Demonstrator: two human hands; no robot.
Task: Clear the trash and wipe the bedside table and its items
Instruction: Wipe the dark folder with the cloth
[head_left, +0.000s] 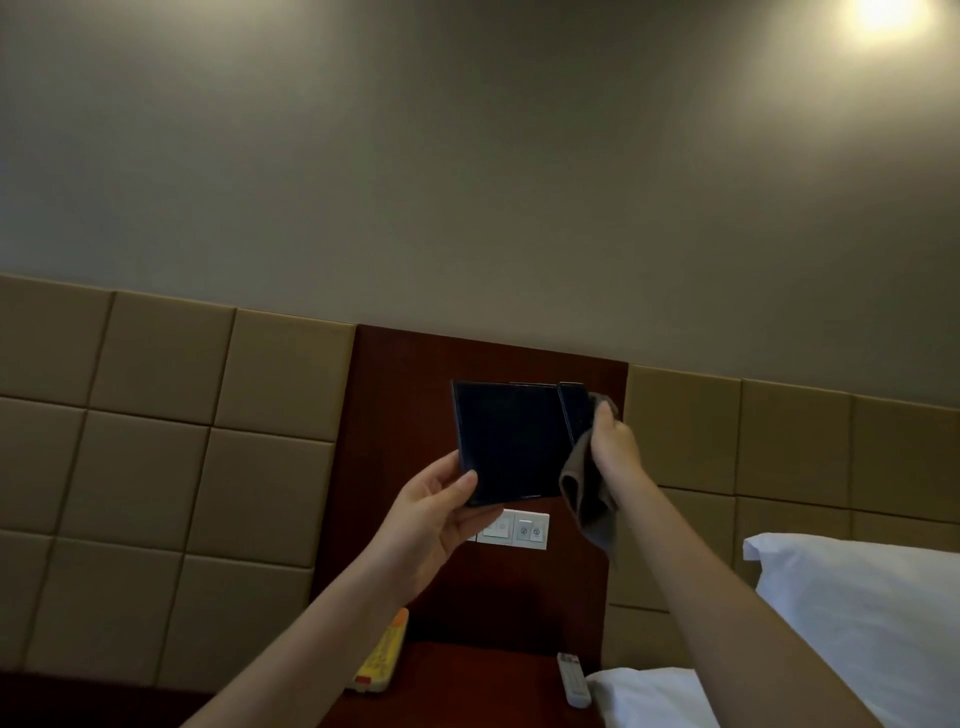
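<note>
A plain beige wall (467, 182) rises above a headboard of tan padded panels (156, 441), with a lamp (883, 10) glowing in the upper right corner. A dark red-brown wood panel (405, 415) splits the padding and carries a white switch plate (519, 530) above the bedside table (467, 686) of the same wood. White pillows (857, 613) lie at the lower right, against the padded panels.
</note>
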